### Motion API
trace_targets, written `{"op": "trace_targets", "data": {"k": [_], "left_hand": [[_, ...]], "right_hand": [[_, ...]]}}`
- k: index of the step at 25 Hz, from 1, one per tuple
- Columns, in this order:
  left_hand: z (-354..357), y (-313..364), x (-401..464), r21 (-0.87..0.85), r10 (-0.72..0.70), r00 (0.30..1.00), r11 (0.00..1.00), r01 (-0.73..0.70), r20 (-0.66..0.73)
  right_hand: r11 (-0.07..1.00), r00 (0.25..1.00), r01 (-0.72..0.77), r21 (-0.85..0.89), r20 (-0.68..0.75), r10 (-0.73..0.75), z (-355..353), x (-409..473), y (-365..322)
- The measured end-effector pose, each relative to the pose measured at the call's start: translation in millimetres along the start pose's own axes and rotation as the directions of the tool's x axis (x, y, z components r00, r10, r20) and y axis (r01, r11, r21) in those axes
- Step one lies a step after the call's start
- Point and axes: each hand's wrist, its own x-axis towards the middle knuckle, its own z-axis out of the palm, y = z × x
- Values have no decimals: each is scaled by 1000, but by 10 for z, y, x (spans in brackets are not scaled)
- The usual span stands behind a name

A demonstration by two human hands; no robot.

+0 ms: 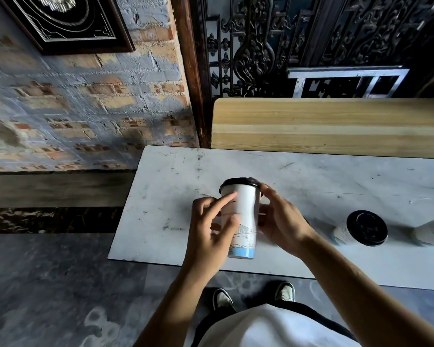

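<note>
Left hand [206,237] and right hand [282,221] hold lidded cup [246,204].

Weathered brick wall [85,108] with patchy grey plaster, bearing a dark framed picture [68,23]; carved dark wooden screen [261,46] beside it; pale wooden counter [336,126] behind a scuffed white desk [173,196]; mottled grey stone floor [48,284].
</note>
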Motion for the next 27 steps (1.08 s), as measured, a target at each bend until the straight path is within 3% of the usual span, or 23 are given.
{"op": "trace_targets", "data": {"k": [4, 9, 12, 18, 23, 27], "left_hand": [[-53, -1, 23, -57, 28, 996, 998, -33, -84], [-89, -44, 47, -78, 78, 992, 993, -87, -103], [-94, -77, 48, -149, 41, 993, 987, -57, -109], [-78, -89, 8, -304, -153, 986, 944, 127, -65], [-86, -96, 5, -292, -166, 986, 944, 153, -20], [-87, -113, 4, -251, -113, 993, 962, 105, -20]], "right_hand": [[1000, 999, 0, 13, -44, 1, -85, -2, -70], [998, 998, 30, -50, 57, -28, -98, -57, -55], [1000, 991, 24, -15, 130, -22, -91, -78, -21], [999, 992, 20, 36, 123, -24, -133, -66, -32], [999, 996, 51, -6, 68, -51, -123, -77, -4], [999, 999, -19, 36, 52, 17, -98, -97, -46]]}}
